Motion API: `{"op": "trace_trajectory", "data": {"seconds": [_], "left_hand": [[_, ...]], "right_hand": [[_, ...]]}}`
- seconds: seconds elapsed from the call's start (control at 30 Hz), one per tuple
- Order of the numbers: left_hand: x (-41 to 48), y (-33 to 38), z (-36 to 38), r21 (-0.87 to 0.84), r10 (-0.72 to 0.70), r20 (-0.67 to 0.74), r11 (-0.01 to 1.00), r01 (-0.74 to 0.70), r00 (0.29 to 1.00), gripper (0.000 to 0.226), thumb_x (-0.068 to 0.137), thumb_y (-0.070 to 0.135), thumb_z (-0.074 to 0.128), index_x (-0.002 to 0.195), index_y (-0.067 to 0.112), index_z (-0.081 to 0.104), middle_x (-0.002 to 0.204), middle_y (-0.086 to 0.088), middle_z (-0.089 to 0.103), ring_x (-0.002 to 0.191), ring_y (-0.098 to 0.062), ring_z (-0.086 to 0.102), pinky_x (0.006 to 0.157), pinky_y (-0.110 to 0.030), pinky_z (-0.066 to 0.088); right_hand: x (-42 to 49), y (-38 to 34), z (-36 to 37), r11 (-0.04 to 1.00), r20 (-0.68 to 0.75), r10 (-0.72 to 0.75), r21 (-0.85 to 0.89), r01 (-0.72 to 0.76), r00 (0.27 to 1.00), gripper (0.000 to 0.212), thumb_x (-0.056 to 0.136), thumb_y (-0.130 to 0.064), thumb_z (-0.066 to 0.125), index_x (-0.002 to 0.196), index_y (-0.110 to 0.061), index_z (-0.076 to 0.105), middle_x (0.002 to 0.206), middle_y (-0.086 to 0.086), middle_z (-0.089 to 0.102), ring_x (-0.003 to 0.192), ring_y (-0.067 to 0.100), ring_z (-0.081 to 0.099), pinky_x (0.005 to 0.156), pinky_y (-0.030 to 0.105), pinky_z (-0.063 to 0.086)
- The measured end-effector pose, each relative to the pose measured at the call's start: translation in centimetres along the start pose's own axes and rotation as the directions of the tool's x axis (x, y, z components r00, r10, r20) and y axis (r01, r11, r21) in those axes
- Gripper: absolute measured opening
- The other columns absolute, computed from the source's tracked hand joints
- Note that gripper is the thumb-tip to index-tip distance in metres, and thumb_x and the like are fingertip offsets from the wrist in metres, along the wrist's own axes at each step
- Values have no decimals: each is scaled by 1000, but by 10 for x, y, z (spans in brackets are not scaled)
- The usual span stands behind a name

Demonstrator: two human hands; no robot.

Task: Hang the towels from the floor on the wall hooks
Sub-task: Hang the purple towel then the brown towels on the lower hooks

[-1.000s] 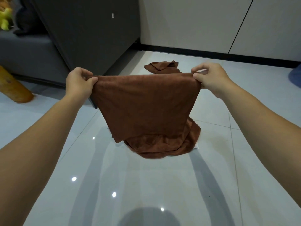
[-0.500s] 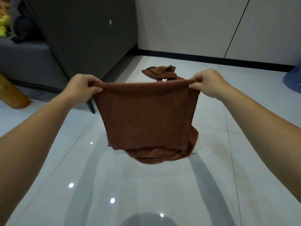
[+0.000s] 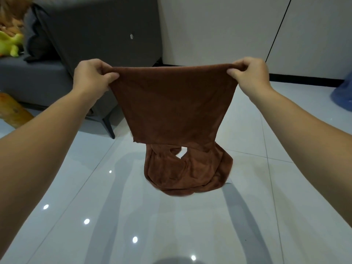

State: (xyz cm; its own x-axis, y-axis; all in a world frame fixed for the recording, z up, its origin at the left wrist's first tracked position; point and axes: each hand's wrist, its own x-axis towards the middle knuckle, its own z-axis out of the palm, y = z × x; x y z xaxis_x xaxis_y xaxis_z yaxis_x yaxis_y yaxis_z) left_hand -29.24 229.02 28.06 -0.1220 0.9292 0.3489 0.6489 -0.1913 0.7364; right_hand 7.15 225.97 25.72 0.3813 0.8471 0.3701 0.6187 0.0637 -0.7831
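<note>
Pinching the top edge of a brown towel (image 3: 171, 103), the curled fingers (image 3: 99, 66) and thumb of the left hand (image 3: 89, 79) grip one upper corner while those of the right hand (image 3: 249, 75) grip the other, so the cloth is stretched flat between them and hangs in the air in front of the person. Below and behind its lower edge a crumpled brown heap (image 3: 190, 172) lies on the glossy white tiled floor (image 3: 76, 197) (whether it joins the held cloth cannot be told). A grey sofa (image 3: 95, 35) stands to the left with a green plush toy (image 3: 9, 44) on its seat; white wall panels (image 3: 219, 25) rise behind.
</note>
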Motion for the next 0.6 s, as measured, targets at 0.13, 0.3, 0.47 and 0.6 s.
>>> {"op": "trace_trajectory", "data": {"seconds": [0.13,0.3,0.47,0.6], "left_hand": [[2,3,-3,-170,-28,-4,985,27,1000,24,86,13,72,109,16,68,101,-4,69,93,-13,68,70,-17,55],[6,4,-3,-356,-88,-30,932,72,996,29,87,20,72,115,16,67,99,5,67,91,-5,67,76,-14,54],[21,0,-2,-315,-123,-63,944,97,990,26,84,18,75,108,15,69,91,6,66,89,-7,66,77,-13,53],[33,10,-13,-197,-117,-81,975,99,990,23,83,19,76,104,19,68,88,9,63,84,-4,63,77,-14,53]], "right_hand": [[6,-1,1,995,-10,15,98,-14,1000,31,84,-22,74,113,-16,70,104,-5,67,100,11,63,94,25,51],[12,-2,3,977,-4,39,211,-37,999,37,84,-28,74,120,-16,69,106,-8,67,104,7,63,96,24,51],[23,-1,4,985,-25,18,174,-14,1000,23,85,-24,73,107,-20,74,96,-11,69,96,6,65,92,28,54],[29,-18,-3,1000,-13,-18,-12,18,1000,22,82,-28,76,103,-24,73,87,-11,65,84,6,61,85,24,54]]}}
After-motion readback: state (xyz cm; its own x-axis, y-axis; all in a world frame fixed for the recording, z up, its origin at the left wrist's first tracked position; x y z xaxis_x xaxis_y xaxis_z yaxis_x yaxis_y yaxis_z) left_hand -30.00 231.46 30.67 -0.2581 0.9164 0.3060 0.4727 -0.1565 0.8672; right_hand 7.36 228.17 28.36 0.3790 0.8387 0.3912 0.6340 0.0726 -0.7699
